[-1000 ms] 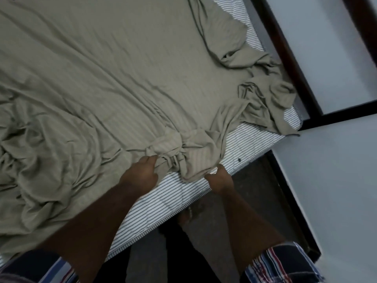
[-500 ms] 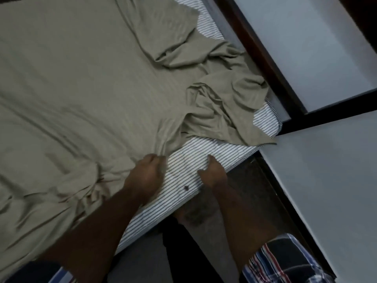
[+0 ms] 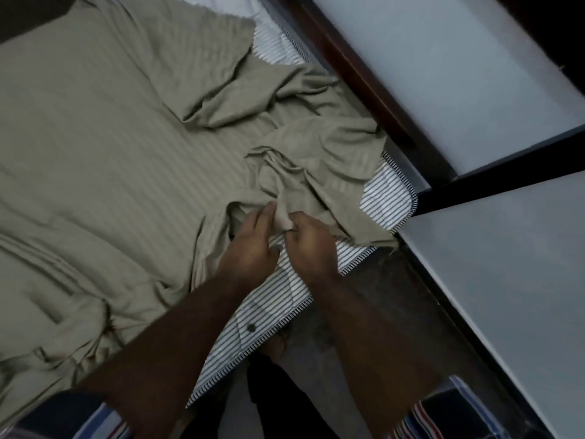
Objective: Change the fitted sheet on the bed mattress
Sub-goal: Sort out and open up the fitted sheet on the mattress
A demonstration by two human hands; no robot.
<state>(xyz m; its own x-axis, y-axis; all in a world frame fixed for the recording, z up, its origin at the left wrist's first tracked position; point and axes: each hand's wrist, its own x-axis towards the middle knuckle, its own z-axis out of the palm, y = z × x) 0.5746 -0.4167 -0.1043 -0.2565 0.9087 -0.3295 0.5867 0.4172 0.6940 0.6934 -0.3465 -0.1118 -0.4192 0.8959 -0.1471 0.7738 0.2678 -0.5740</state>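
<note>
Both hands have shifted toward the mattress corner since the earlier frame. Left hand (image 3: 253,245) and right hand (image 3: 311,245), side by side, fingers closed, pinch the olive fitted sheet (image 3: 133,147); its loose bunch lies at one o'clock, over the striped mattress (image 3: 383,198) corner.

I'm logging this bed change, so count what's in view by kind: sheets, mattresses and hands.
Olive fitted sheet: 1
Striped mattress: 1
Hands: 2, the left hand and the right hand, both gripping the sheet's edge
Total: 4
</note>
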